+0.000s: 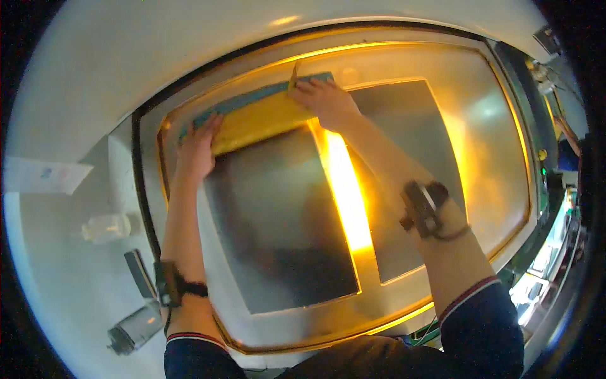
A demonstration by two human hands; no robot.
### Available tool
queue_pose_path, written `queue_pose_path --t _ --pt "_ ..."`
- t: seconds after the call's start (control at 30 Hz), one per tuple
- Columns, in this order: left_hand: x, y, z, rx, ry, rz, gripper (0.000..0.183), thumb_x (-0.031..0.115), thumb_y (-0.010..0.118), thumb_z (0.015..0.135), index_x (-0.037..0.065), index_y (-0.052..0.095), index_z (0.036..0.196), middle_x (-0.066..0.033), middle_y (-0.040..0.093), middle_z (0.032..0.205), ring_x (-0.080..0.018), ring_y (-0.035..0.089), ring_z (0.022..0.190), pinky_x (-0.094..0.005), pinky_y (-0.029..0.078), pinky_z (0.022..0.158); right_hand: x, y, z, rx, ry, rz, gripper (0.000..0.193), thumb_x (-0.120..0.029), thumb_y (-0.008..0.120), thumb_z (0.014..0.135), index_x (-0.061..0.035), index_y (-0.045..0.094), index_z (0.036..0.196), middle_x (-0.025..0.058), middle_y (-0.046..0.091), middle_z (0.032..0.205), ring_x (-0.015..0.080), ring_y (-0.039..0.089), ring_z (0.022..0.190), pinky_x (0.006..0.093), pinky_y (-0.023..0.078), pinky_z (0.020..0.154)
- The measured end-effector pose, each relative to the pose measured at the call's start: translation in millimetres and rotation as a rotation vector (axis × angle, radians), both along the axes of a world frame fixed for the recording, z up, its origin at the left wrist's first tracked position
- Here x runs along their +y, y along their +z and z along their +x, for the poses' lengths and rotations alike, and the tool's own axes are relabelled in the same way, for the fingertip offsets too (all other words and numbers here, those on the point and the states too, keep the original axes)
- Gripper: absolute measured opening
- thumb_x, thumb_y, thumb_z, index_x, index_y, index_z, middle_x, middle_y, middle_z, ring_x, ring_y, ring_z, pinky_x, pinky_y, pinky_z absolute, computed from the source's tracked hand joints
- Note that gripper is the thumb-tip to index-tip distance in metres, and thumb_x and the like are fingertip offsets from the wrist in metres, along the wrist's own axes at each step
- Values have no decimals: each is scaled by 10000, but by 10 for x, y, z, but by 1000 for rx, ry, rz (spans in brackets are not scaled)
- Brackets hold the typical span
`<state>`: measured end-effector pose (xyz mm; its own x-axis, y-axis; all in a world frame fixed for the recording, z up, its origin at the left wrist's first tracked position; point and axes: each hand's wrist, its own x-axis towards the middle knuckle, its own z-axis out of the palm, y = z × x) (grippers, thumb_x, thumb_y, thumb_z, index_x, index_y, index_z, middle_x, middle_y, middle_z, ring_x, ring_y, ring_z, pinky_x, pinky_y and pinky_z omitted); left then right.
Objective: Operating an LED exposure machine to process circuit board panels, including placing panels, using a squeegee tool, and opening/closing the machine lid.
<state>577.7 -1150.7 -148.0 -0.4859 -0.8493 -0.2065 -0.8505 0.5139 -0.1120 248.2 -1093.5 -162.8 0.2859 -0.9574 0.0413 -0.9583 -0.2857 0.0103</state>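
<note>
A long yellow piece with a blue-green band along its far side (262, 117) lies across the far left of a framed, yellow-lit table (416, 306). It looks like a folded or rolled sheet; I cannot tell its exact kind. My left hand (199, 148) grips its left end, fingers over the blue-green band. My right hand (328, 104) is closed at its right end, where a thin yellow flap sticks up. Just below the piece is a dark rectangular panel (284, 221). A second dark panel (410, 170) lies to the right, partly behind my right forearm.
Bright light shows between the panels. Left of the table are a clear jar (106, 228), a phone-like dark slab (140, 273), a clear bottle (134, 328) and a white paper (47, 175). Another person's arm (566, 134) shows at the far right.
</note>
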Motion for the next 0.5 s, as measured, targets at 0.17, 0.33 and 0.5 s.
queue_pose_path --t 0.17,0.33,0.5 --pt "2 -146 -517 75 45 -2 880 -23 615 791 329 274 1522 115 229 1602 -397 299 1422 -742 316 1033 209 -14 -454 -93 -92 -47 656 -114 606 845 -235 407 1458 38 447 1489 274 418 1368 480 342 1129" --pt "1374 91 -564 47 -21 30 858 -2 623 777 271 297 1523 89 261 1595 -414 323 1401 -742 269 1059 1561 221 -487 47 -42 32 640 -112 596 828 -211 428 1438 58 478 1453 301 474 1296 517 364 1092" --pt "4128 160 -40 105 -95 520 913 166 730 707 225 321 1521 -40 334 1574 -517 365 1350 -672 188 1127 4147 517 -530 105 269 410 727 -172 686 786 -82 391 1445 142 499 1404 410 586 1121 543 505 888"
